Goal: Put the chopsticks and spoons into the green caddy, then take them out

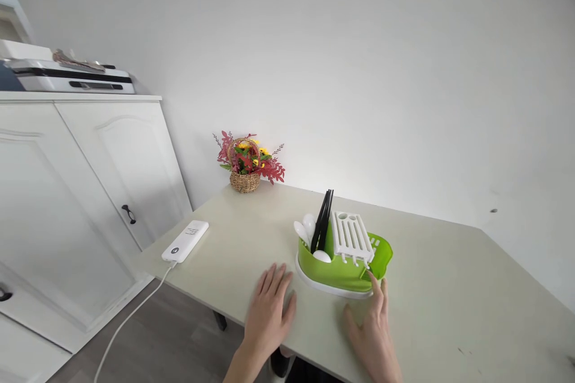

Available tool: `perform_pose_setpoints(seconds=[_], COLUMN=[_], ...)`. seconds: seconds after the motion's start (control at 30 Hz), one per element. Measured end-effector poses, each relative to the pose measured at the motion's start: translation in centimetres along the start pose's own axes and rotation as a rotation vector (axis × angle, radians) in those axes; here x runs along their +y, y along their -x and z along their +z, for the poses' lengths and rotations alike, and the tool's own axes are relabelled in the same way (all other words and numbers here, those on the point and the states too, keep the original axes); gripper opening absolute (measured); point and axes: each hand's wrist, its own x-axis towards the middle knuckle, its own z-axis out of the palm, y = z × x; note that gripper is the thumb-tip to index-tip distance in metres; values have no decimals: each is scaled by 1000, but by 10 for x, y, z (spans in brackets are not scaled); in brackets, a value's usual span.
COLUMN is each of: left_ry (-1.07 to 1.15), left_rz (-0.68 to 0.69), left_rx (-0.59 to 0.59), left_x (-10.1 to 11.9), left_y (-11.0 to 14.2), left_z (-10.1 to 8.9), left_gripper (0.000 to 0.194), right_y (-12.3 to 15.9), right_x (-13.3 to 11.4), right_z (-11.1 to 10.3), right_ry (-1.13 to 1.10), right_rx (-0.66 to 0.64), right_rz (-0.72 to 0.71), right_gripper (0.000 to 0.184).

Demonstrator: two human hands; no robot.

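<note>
A green utensil holder (335, 275) with a white base stands on the pale table. In its left part are white spoons (309, 224) and black chopsticks (322, 221). A white slotted rack (353, 237) with small hooks tops the right part, and a green slotted tray juts out beyond it. My left hand (271, 310) lies flat on the table, left of the holder and apart from it, fingers stretched out. My right hand (372, 328) is at the holder's front right corner, fingers extended and apart. Its index fingertip reaches the green wall below the hooks; whether it touches is unclear.
A wicker basket of flowers (245, 182) stands at the back of the table (431, 305) by the wall. Near the left edge lies a white power bank (185, 241), its cable (135, 311) hanging off the table. White cabinets (135, 155) stand at the left.
</note>
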Motion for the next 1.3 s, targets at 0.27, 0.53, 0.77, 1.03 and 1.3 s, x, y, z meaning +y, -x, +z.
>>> perform_pose_setpoints(seconds=[0.27, 0.53, 0.77, 1.03, 1.3], left_ry=[-11, -20, 0, -16, 3], left_rz=[-11, -5, -10, -16, -14], left_rx=[-36, -35, -5, -23, -6], left_x=[3, 4, 3, 2, 3], left_y=[0, 2, 2, 2, 2], left_z=[-3, -4, 0, -1, 1], left_gripper=[45, 45, 46, 45, 48], right_y=[12, 14, 14, 7, 7], right_x=[23, 23, 26, 51, 46], right_z=[-30, -30, -31, -46, -49], right_ry=[51, 173, 129, -172, -247], right_rx=[5, -25, -17, 2, -35], right_rz=[108, 194, 161, 312, 352], right_gripper=[82, 73, 64, 50, 53])
